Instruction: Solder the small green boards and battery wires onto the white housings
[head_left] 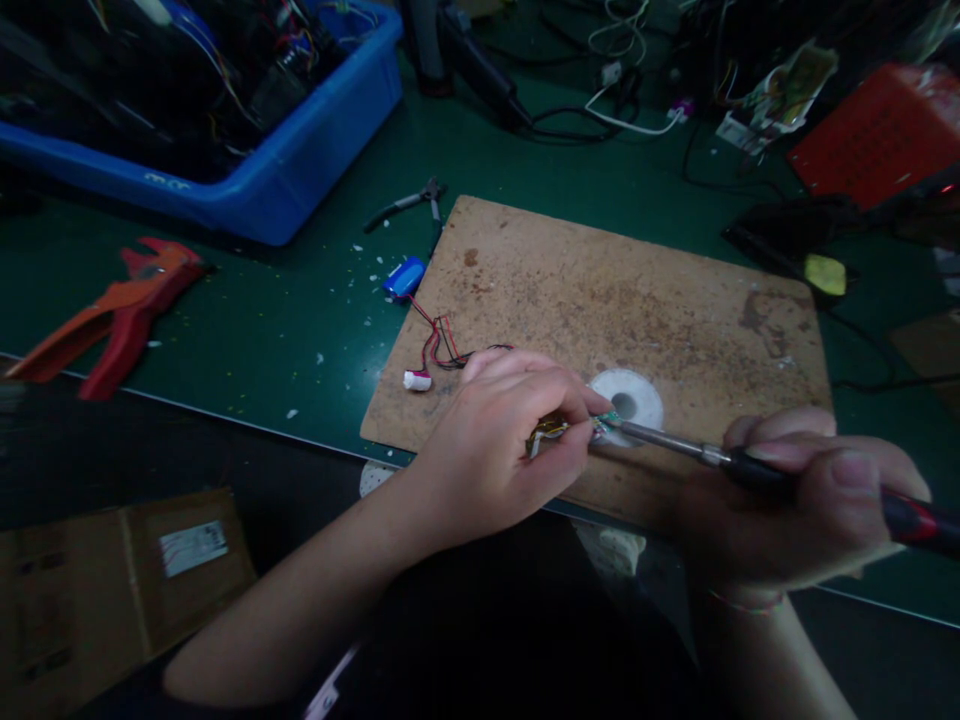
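Note:
My left hand pinches a small green circuit board with thin wires, over the wooden board. In my right hand is a soldering iron with a black and red handle, its metal tip at the small circuit board. Beneath the tip lies a white solder spool. Red and black wires run from near my left hand to a white connector and toward a blue battery at the wooden board's left edge.
A blue bin full of dark parts and wires stands at the back left. Orange-red cutters lie on the left, small pliers behind the battery. A red box, cables and a yellow sponge are on the right.

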